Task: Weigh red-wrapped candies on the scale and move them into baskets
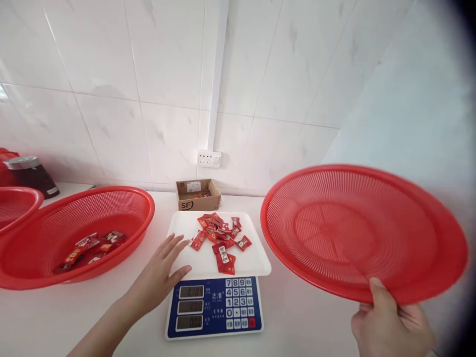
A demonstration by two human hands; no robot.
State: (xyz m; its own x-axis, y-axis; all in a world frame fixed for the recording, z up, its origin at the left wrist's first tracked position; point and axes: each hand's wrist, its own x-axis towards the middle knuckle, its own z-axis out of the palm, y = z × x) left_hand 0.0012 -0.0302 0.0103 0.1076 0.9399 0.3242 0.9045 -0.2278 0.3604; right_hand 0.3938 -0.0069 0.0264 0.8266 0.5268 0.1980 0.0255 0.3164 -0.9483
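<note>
My right hand [390, 322] grips the near rim of a red plastic basket [327, 233], holding it tilted up at the right so that its bare inside shows. My left hand [165, 267] is open, fingers apart, over the left edge of the white weighing tray [253, 265]. Several red wrapped packets [223, 253] lie in a loose heap on that tray. Below it, the scale's blue panel [215, 310] has number keys and three small displays; their digits are faint.
Left of the scale stands a large red basket [137, 208] with several packets in it, beside another red basket [22, 198]. A small cardboard box [199, 203] sits behind the tray. At the far left is a black canister [33, 176]. A wall socket [209, 158] is on the tiled wall.
</note>
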